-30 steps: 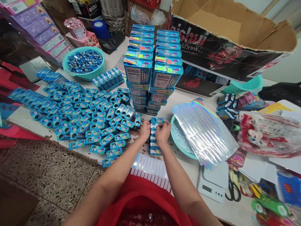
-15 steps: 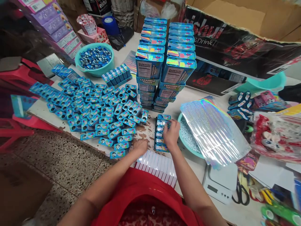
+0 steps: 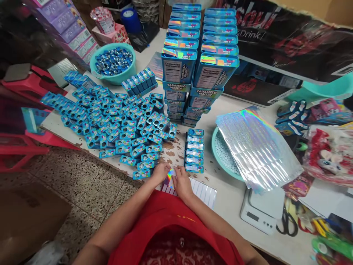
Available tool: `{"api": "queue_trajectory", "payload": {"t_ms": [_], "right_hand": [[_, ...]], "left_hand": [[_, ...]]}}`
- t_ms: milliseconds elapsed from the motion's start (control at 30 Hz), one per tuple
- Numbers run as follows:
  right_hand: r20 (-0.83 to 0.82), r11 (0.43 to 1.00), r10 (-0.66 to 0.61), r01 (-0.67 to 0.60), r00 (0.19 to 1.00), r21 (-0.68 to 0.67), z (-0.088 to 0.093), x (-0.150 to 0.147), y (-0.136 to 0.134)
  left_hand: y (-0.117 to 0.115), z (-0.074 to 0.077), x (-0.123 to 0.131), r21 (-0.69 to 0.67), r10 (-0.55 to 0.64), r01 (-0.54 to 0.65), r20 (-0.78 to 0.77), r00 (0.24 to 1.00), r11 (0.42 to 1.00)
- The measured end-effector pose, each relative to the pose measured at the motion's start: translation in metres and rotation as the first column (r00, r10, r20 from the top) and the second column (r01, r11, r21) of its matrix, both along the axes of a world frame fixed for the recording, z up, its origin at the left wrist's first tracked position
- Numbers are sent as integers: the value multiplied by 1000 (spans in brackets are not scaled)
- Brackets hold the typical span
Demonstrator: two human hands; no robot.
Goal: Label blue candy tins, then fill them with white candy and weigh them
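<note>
My left hand (image 3: 161,173) and my right hand (image 3: 181,182) are close together at the table's front edge. Their fingers pinch the corner of a sticker sheet (image 3: 204,193) printed in white strips. A rainbow-shiny part of it shows between the fingertips; whether that part is peeled free I cannot tell. Just beyond my right hand stands a row of blue candy tins (image 3: 194,151), with shiny strips along several tops. Left of my left hand, many loose blue tins (image 3: 138,151) stand crowded together, round holes showing in their tops.
Tall stacks of packed blue tins (image 3: 200,73) rise behind the row. A teal bowl of wrapped candies (image 3: 113,64) sits at back left. To the right are a bowl of white pellets (image 3: 224,154) under holographic sheets (image 3: 256,147), a scale (image 3: 261,209) and scissors (image 3: 287,222).
My right hand has left the row of tins and come down and left to the sticker sheet beside my left hand. A shiny strip now covers the tin it was touching. The view has shifted slightly.
</note>
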State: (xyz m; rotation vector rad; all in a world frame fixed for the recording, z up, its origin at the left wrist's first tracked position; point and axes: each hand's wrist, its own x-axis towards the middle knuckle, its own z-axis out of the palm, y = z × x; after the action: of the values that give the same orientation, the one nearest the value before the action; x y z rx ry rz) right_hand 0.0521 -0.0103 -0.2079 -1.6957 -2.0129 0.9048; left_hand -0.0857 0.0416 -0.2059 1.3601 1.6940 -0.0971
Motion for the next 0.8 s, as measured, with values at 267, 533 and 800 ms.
{"api": "queue_trajectory", "payload": {"t_ms": [267, 533, 800], "right_hand": [[117, 994, 110, -108, 987, -24, -10, -9, -4], [91, 993, 119, -119, 989, 3, -1, -9, -5], [166, 996, 81, -73, 983, -51, -4, -16, -2]], "left_hand": [[1, 1, 1, 11, 85, -85, 10, 996, 996], [3, 1, 3, 1, 109, -109, -8, 994, 994], [3, 5, 4, -23, 128, -129, -30, 991, 991]]}}
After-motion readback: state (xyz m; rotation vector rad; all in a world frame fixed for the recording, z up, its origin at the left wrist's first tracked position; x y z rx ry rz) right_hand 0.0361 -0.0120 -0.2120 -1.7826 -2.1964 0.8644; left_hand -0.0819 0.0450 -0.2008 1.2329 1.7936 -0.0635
